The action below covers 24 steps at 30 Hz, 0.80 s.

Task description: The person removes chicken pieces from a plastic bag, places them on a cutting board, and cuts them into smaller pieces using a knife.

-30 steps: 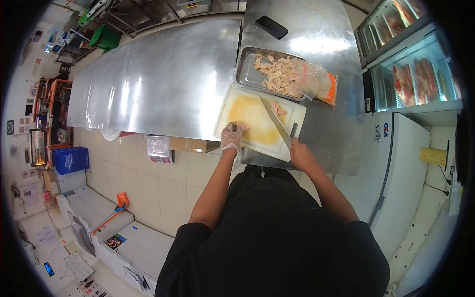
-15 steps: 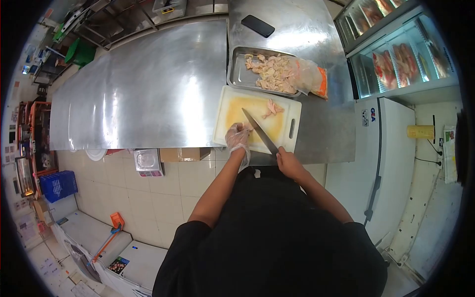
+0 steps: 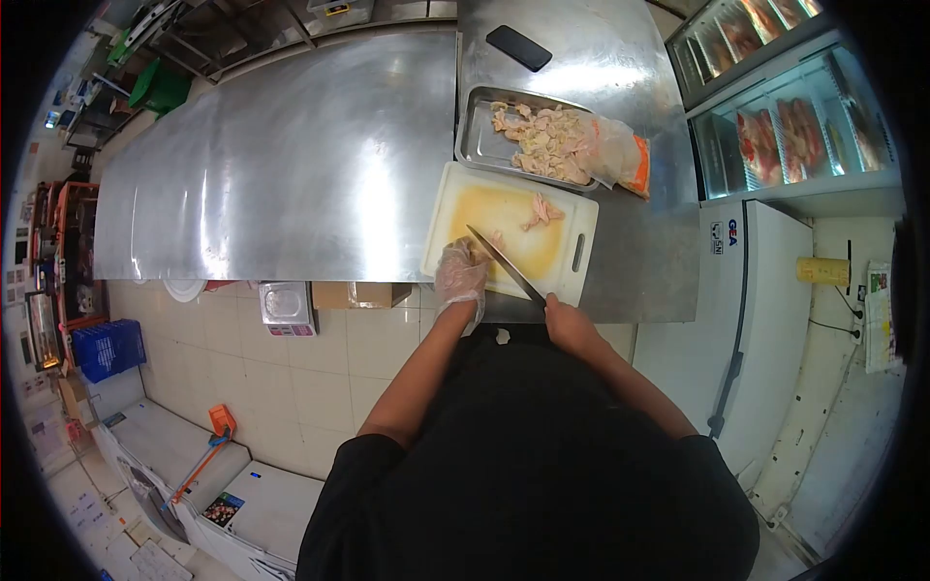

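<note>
My right hand (image 3: pixel 570 326) is closed round the handle of a long kitchen knife (image 3: pixel 513 272). The blade points away to the left, over a white cutting board (image 3: pixel 581 211) with a yellowed middle. My left hand (image 3: pixel 460 276), in a clear plastic glove, rests at the board's left front with its fingers curled in beside the blade. They press on a small raw chicken piece (image 3: pixel 496 238), partly hidden by blade and fingers. Further back on the board lies another pale pink chicken piece (image 3: pixel 542 211), apart from both hands.
Behind the board, a metal tray (image 3: pixel 481 147) holds many raw chicken pieces (image 3: pixel 550 137), with a plastic bag (image 3: pixel 618 160) over its right end. A black phone (image 3: pixel 519 47) lies on the steel table (image 3: pixel 291 174). A lit display fridge (image 3: pixel 790 136) stands at right.
The view has shifted slightly. My left hand has turned and sits flatter beside the knife, whose tip is now nearer its fingers. My right hand keeps hold of the knife.
</note>
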{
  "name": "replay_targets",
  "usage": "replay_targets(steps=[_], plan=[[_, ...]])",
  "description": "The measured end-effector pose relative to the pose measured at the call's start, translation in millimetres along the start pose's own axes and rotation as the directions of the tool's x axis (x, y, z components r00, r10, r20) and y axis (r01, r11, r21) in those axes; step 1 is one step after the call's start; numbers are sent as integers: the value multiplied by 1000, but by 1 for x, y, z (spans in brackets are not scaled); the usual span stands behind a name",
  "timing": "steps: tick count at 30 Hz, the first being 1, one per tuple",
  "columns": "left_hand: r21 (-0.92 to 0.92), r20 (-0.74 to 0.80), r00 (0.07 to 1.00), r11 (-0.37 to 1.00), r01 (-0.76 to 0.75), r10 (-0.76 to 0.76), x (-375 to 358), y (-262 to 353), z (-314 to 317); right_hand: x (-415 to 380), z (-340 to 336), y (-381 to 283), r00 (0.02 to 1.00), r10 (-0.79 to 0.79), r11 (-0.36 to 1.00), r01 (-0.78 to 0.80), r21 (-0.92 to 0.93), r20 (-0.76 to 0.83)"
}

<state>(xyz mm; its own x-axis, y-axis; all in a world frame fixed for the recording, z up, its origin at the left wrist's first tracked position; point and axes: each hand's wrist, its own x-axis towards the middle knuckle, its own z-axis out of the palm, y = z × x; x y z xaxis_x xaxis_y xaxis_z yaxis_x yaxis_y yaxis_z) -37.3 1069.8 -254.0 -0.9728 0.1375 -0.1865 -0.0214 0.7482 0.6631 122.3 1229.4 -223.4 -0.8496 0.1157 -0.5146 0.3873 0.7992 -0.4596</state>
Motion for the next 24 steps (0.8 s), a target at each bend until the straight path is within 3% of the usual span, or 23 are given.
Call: replay_targets(steps=[1, 3, 6, 8, 10, 12, 15, 16, 18, 20, 21, 22, 24], plan=[[-4, -1, 1000, 1000, 8, -8, 1, -2, 3, 1, 2, 2, 1000, 14, 1000, -14, -13, 0], [11, 101, 984, 989, -145, 143, 8, -7, 11, 4, 6, 3, 1000, 27, 999, -27, -29, 5], [74, 105, 984, 985, -154, 146, 12, -14, 23, 17, 13, -3, 999, 23, 999, -23, -27, 25], [83, 57, 984, 981, -175, 171, 14, -21, 30, 48, 14, -20, 987, -91, 996, 91, -7, -133], [94, 13, 981, 976, -195, 195, 7, -23, 28, 91, 16, -38, 971, -155, 988, 151, -35, -184], [56, 123, 962, 967, -250, 242, 7, -17, 10, 115, 12, -58, 968, -153, 988, 145, -56, -198], [-52, 150, 924, 936, -348, 352, 9, -31, 8, 127, 3, -63, 972, -147, 988, 137, -69, -184], [-56, 141, 925, 935, -349, 354, 7, -32, 10, 128, -1, -60, 980, -139, 990, 131, -60, -141], [-264, 129, 967, 947, -181, 221, 5, -37, 10, 108, -8, -44, 982, -128, 992, 125, -30, -135], [-256, 54, 971, 943, -212, 233, 6, -32, 12, 82, -7, -29, 986, -117, 993, 118, 5, -116], [-244, -16, 969, 939, -244, 247, 6, -27, 13, 69, -7, -24, 997, -47, 997, 43, -59, -66], [-246, -10, 970, 940, -237, 243, 8, -24, 14, 61, -4, -20, 999, 33, 992, -35, -123, -21], [-150, 105, 968, 966, -211, 228, 16, -17, 18, 61, 2, -21, 998, 26, 993, -32, -114, -49]])
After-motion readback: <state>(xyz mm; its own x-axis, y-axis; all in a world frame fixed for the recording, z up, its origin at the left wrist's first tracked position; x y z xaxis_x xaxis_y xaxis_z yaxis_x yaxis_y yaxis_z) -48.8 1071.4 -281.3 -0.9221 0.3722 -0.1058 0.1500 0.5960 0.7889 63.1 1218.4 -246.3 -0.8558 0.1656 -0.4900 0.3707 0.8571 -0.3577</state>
